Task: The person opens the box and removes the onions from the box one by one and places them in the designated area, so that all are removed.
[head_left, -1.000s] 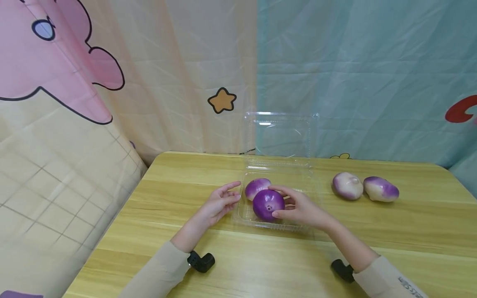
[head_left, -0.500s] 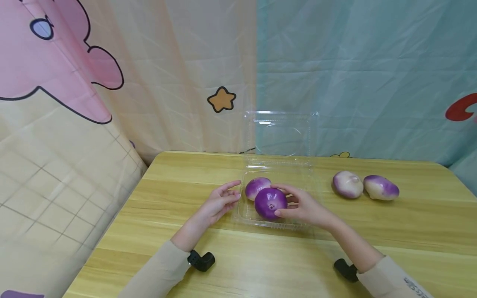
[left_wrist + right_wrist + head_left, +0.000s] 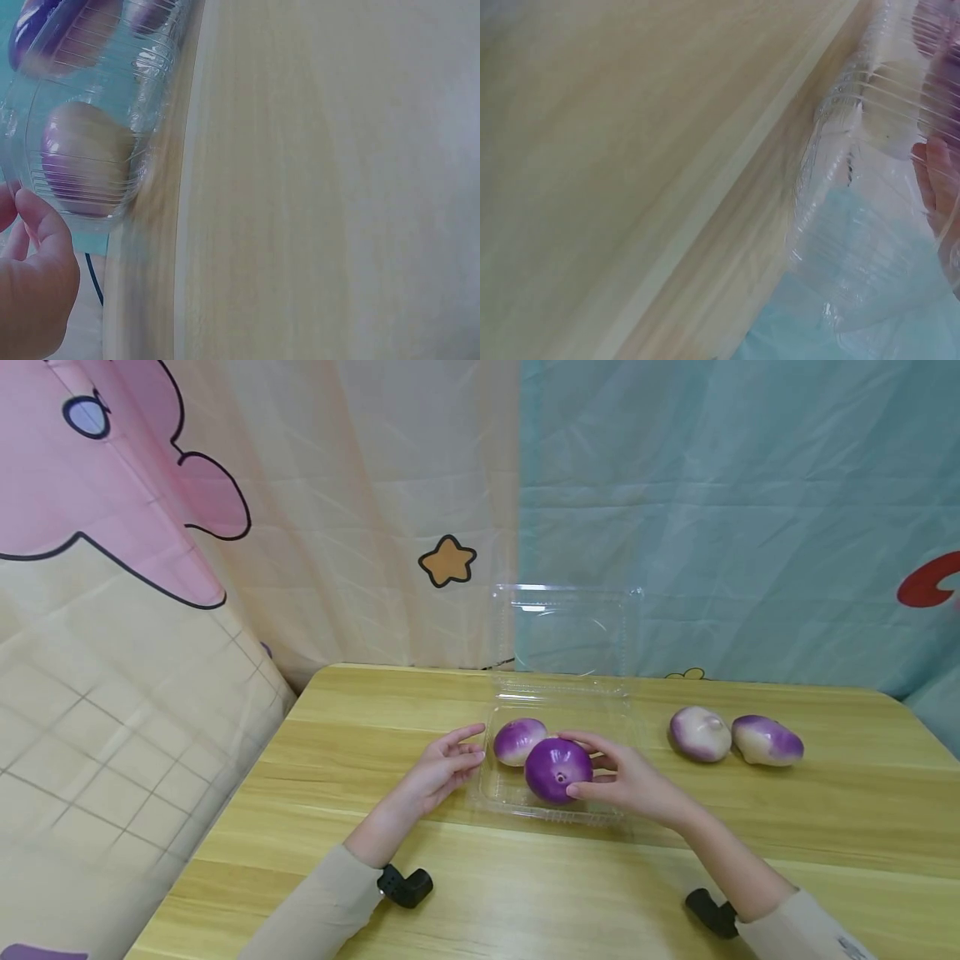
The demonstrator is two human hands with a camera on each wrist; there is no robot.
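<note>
A purple-and-white turnip point(image 3: 558, 770) is held in my right hand point(image 3: 633, 781), thumb at its front and fingers behind, over the front part of a clear plastic clamshell container point(image 3: 600, 735). Behind it to the left, a second turnip point(image 3: 517, 742) lies inside the container and overlaps the held one in the head view. My left hand point(image 3: 441, 770) pinches the container's left rim between thumb and index finger. The left wrist view shows that thumb point(image 3: 46, 217) right at the rim. Through the ridged wall in the right wrist view, my right fingers point(image 3: 937, 176) show blurred.
Two more turnips, a rounder one point(image 3: 699, 734) and a longer one point(image 3: 767, 741), lie side by side on the wooden table point(image 3: 750, 835) to the right. The container's lid point(image 3: 570, 627) stands raised at the back, before a printed curtain point(image 3: 712, 527).
My right hand has shifted slightly to the right with the turnip, showing more of the one behind. The left hand has stayed in place at the rim.
</note>
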